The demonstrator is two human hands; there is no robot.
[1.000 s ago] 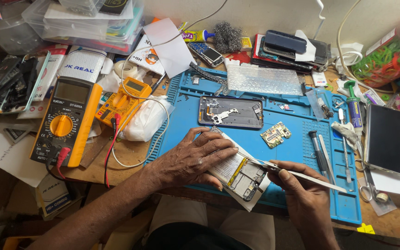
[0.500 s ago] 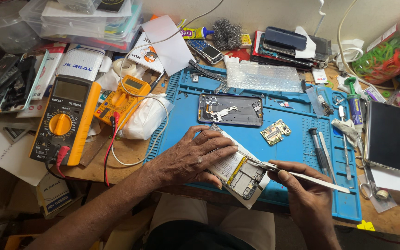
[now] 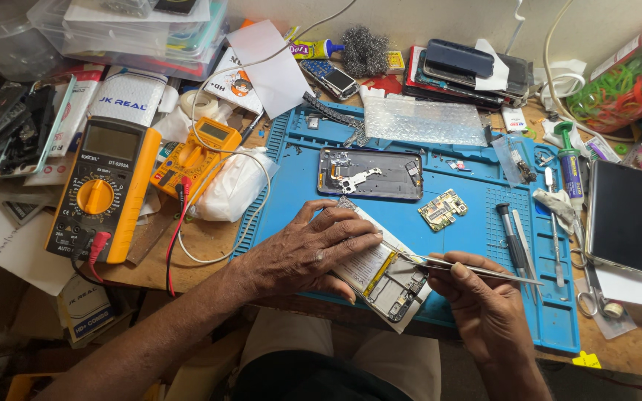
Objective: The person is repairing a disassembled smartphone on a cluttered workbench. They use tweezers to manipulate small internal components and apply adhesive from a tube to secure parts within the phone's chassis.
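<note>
Blue silicone repair mat (image 3: 477, 245) covers the middle of a cluttered wooden worktop (image 3: 202, 249). On the mat's near edge lies an opened phone (image 3: 382, 276), back removed, its pale battery and small circuit parts exposed; this is the piece being worked on.

The left hand (image 3: 307, 251) lies flat over the phone's upper half, fingers spread, pressing it down rather than gripping it. The right hand (image 3: 484, 301), just to the right of the phone, pinches slim metal tweezers (image 3: 461, 266) between thumb and fingers. The tweezer tips reach left and touch the phone's inner frame beside the battery, close to the left fingertips.

The step in hand appears to be picking at a small part or connector inside the phone. The next move likely calls for a steady, light lift with the tips while the left hand keeps the phone from sliding.

Farther back on the mat sit a second phone shell (image 3: 370, 174) and a loose circuit board (image 3: 442, 209). A yellow multimeter (image 3: 102, 191) rests at the left.
</note>
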